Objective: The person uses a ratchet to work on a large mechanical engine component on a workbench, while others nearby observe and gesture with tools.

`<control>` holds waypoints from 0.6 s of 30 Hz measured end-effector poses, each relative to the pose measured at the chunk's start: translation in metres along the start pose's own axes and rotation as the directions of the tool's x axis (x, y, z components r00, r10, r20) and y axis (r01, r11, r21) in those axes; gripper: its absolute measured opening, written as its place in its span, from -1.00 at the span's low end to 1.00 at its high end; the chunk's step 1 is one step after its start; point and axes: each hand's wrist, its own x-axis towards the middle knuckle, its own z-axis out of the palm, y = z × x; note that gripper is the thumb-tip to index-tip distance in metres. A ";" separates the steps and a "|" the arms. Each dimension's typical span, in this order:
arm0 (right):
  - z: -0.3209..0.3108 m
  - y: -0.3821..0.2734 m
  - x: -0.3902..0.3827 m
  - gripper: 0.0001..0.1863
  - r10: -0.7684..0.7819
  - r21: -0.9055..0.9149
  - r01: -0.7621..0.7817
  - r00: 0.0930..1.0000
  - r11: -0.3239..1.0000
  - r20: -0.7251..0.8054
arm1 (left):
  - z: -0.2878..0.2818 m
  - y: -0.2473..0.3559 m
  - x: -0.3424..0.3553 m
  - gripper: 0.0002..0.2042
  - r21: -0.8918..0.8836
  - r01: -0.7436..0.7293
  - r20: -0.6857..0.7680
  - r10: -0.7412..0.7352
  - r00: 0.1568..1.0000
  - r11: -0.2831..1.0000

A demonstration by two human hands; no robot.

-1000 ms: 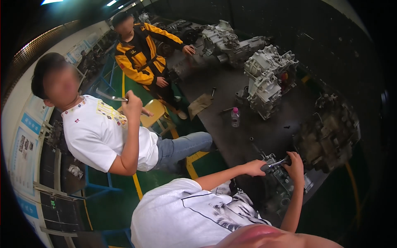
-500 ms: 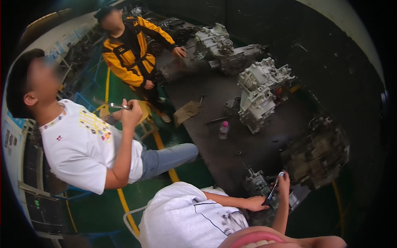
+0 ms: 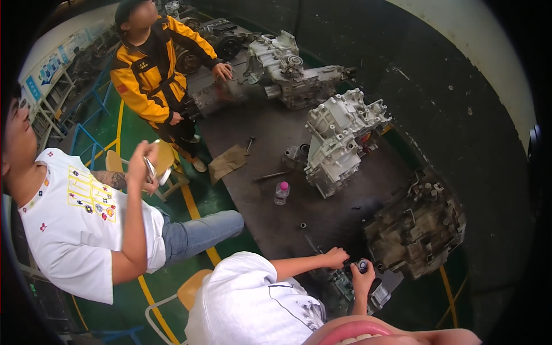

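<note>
My left hand [image 3: 335, 258] is over the workbench with its fingers curled together; whatever they hold is too small to make out. Close beside it, my right hand [image 3: 362, 280] grips a ratchet wrench [image 3: 362, 265], whose round metal head points upward. The wrench's handle is largely hidden. Beneath both hands sits a small grey metal assembly [image 3: 342, 286], partly covered by my hands and arms. A cylindrical metal part [image 3: 379, 294] lies just right of my right hand.
A dark gearbox casing [image 3: 417, 227] stands to the right, a pale one [image 3: 345, 138] beyond. A pink-capped bottle [image 3: 282, 194], a rod [image 3: 272, 176] and cardboard [image 3: 228, 163] lie on the bench [image 3: 253, 213]. Two people stand left: one in a white shirt [image 3: 69, 224], another in a yellow-black jacket [image 3: 144, 80].
The view has shifted. My left hand has moved away from the lower end of the wrench to beside its head. The wrench, seen lengthwise before, now shows mainly its round end.
</note>
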 end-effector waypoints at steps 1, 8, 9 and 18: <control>0.001 -0.005 0.000 -0.64 0.108 -0.008 -0.108 0.994 0.994 0.004 | 0.005 -0.002 0.003 -0.78 -0.047 0.029 0.095 -0.024 0.995 0.998; 0.004 -0.042 0.005 -0.65 0.065 -0.097 -0.068 0.997 0.993 -0.032 | 0.012 -0.012 0.010 -0.79 -0.191 0.038 0.099 -0.019 0.995 0.981; 0.003 -0.046 0.006 -0.65 0.043 -0.086 -0.046 0.998 0.995 -0.036 | 0.012 -0.013 0.010 -0.79 -0.196 0.041 0.098 -0.022 0.995 0.980; -0.034 -0.043 -0.015 -0.69 0.055 0.038 -0.052 0.995 0.998 -0.078 | 0.010 -0.008 0.010 -0.82 -0.198 0.026 0.117 -0.003 0.993 0.980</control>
